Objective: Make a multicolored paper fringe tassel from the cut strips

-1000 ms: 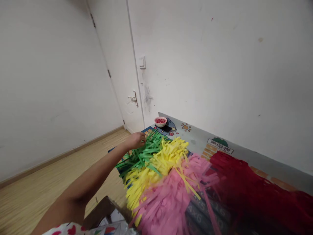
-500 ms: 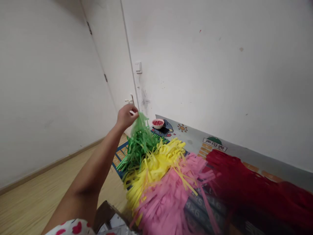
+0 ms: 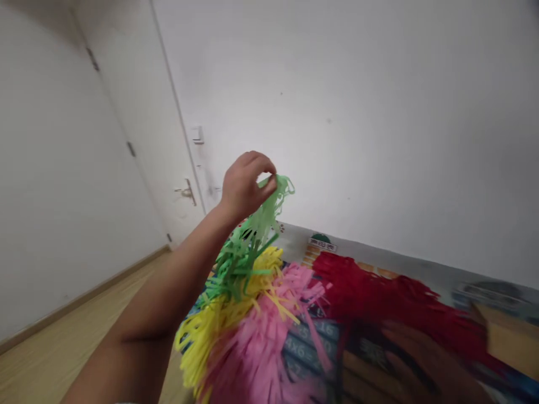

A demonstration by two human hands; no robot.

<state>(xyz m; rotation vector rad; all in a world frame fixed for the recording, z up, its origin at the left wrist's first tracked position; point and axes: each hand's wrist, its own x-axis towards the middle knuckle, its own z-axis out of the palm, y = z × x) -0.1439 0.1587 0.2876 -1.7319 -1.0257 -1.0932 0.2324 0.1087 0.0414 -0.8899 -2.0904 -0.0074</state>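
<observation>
Raised above the pile, my left hand pinches a bunch of light green shredded paper strips between thumb and fingertips. The strips hang down over darker green paper strips. Yellow paper strips lie nearer me, partly behind my forearm, and pink paper strips spread beside them. A heap of red paper strips stretches to the right. At the lower right, my right hand is a smeared shape low over the printed mat; its fingers cannot be made out.
A printed mat with numbers and Chinese characters lies under the strips, its far edge against the white wall. A cardboard box stands at the right edge. To the left are a door with a handle and the wooden floor.
My left hand has risen and moved right, lifting the light green strips higher. The view has turned right, bringing in the box and the blurred right hand. The bowl of red bits is no longer visible.
</observation>
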